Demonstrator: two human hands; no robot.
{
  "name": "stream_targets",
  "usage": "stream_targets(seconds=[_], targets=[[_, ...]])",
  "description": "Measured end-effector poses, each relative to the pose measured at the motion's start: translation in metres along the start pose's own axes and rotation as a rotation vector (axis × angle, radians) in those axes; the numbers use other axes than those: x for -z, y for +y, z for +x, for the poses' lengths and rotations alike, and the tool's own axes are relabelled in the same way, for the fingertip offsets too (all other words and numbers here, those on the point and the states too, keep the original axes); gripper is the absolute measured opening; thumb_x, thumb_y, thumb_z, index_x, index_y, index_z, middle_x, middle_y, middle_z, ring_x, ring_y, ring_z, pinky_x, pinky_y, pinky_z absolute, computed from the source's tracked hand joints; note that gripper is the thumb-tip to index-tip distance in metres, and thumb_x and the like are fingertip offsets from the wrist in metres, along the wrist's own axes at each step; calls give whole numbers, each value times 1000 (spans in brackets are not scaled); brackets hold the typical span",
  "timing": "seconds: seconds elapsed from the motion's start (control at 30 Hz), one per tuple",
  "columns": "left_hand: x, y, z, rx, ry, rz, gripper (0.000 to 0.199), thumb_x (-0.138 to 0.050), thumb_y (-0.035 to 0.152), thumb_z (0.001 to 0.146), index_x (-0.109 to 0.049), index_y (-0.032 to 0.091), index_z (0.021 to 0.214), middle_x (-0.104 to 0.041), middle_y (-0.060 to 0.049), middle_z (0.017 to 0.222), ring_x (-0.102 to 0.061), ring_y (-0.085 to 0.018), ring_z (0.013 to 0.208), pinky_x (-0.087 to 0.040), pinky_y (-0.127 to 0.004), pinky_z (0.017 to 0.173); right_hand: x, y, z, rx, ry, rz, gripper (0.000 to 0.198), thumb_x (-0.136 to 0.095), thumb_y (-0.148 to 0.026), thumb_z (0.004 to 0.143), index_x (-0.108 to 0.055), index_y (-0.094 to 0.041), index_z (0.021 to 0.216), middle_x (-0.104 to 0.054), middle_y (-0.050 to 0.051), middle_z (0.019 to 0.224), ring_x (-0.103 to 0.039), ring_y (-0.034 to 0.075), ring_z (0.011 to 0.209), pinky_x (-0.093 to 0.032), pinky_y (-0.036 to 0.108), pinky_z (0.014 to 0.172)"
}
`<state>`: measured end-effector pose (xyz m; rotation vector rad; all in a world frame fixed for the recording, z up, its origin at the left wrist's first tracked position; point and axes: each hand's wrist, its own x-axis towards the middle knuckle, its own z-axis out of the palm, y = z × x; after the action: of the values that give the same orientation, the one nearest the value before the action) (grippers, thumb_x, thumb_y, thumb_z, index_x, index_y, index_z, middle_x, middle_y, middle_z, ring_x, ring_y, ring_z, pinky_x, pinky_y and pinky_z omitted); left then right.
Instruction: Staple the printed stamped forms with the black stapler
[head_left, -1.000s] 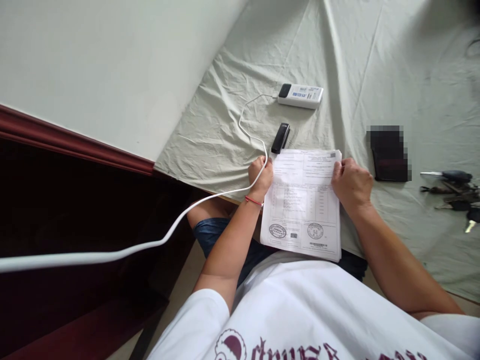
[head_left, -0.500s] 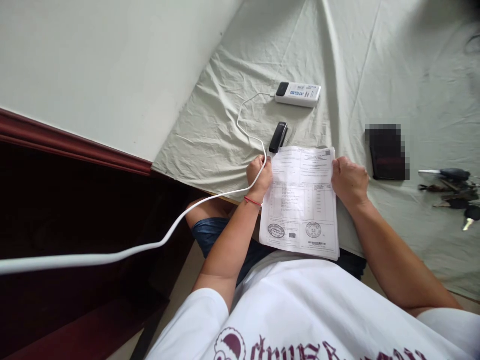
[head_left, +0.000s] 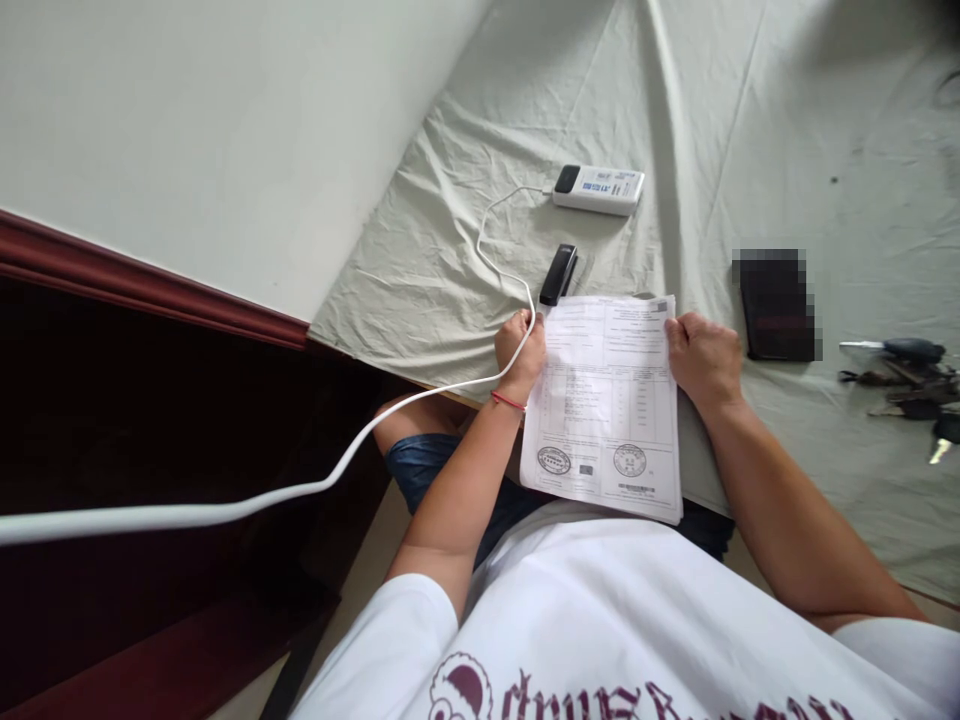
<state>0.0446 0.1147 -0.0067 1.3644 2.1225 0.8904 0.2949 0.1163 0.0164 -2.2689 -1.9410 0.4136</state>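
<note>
The sheaf of papers [head_left: 604, 405], gripped at its far edge by the left hand [head_left: 521, 350] and right hand [head_left: 703, 358], has settled slightly lower, probably squared; the black stapler [head_left: 559, 274] lies at 12 o'clock.

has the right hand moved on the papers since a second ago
Yes, slightly. The right hand has slid outward along the papers' right edge, toward the dark wallet; it covered more of the sheet before.

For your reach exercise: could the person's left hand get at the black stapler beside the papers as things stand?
Probably yes. The stapler lies on the cloth just beyond the left hand, with only the thin white cable between them. But that hand grips the stack of papers and must let go first.
</note>
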Motion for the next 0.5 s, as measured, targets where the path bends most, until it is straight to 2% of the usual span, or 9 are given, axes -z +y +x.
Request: stream_targets(seconds=[0.2,0.33,0.5], targets=[[-2,2,-1,9,9,8,38,-58,22,103,-46,26,68,-70,-7,80,-69,-24,87,-49,-37,81,-5,7,0,29,60,60,38,-46,-38,106,-78,-19,99,-80,17,97,-69,30,87,-39,37,71],[-4,0,0,0,18,-16,38,-56,23,104,-46,27,67,-69,-6,76,-67,-22,83,-49,-37,80,-11,12,1,28,115,127,37,-47,-38,101,-79,-20,105,-80,15,96,-70,30,87,-41,37,72],[-5,-4,7,0,-16,2,36,-58,24,101,-49,27,67,-72,-7,78,-68,-24,85,-51,-38,84,-13,14,3,44,110,126,37,-45,-39,100,-77,-21,101,-79,16,94,-70,32,89,-43,39,74]])
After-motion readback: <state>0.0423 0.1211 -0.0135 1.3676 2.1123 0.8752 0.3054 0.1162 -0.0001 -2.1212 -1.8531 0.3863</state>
